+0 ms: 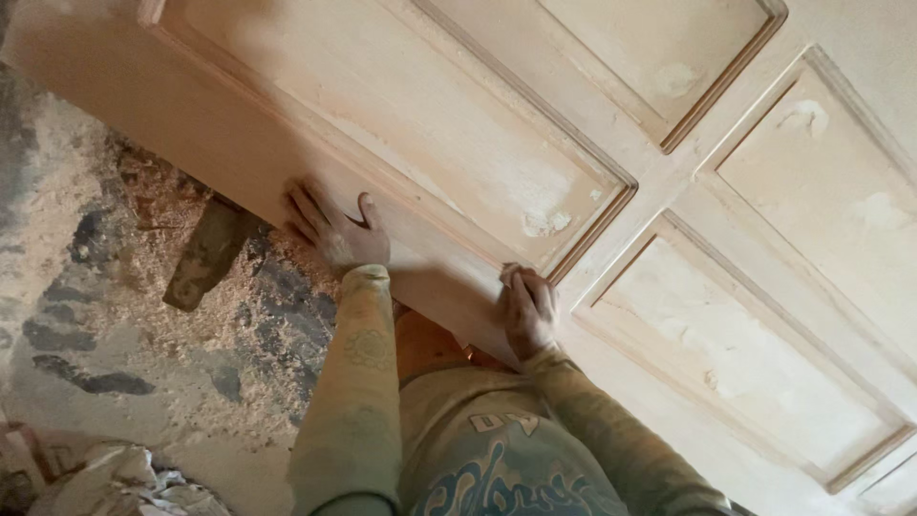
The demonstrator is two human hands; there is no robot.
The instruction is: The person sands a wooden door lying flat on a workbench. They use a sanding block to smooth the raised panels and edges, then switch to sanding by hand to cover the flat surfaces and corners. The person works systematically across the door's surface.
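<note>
A large pale wooden panelled door [669, 191] lies flat in front of me, dusty, with white filler patches on its recessed panels. My left hand [334, 229] rests flat on the door's near edge, fingers spread over the rim. On the door's stile, close to the corner of a panel, my right hand [528, 308] presses down with its fingers curled over a small pale piece, probably sandpaper [513, 273]. Both sleeves are dusty and light-coloured.
Sawdust and shavings cover the dark floor [105, 287] to the left. A dusty wooden block or tool [205, 253] sticks out from under the door's edge. Crumpled pale sacking [115, 483] lies at the bottom left.
</note>
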